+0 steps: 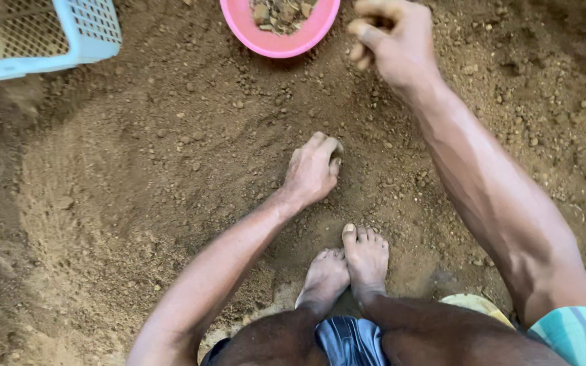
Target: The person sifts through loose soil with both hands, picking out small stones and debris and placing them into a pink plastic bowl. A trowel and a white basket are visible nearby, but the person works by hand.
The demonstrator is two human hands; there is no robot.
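Person squats barefoot on loose, reddish-brown sandy soil (137, 203) dotted with small pebbles and clods.

Left hand (312, 169), near frame centre: palm down on the soil, fingers together and curled, tips dug into the surface. Whether they pinch a stone, cannot tell.

Right hand (389, 37), at 1 o'clock: raised just beside the round pink plastic basin (293, 42) at 12 o'clock. Fingers bunched in a loose fist, thumb over the top; contents hidden.

Basin holds grey-brown stones and lumps (278, 12); smooth glossy rim, sitting on the soil.

White plastic lattice crate (69, 34) at 10 o'clock, rigid mesh walls, well apart from both hands.

Bare feet (347, 268) at 6 o'clock, side by side and touching, toes close behind the left hand.

Risks, as judged:
- Right hand sits off the basin's right edge; anything let go there would land back in the dirt.
- Dry clods are crumbly and look like stones; easy to mistake one for the other.
- Soil is fine and loose; pebbles can sink under it when raked.
- Basin rests on uneven ground; a knock to the rim could tip it.
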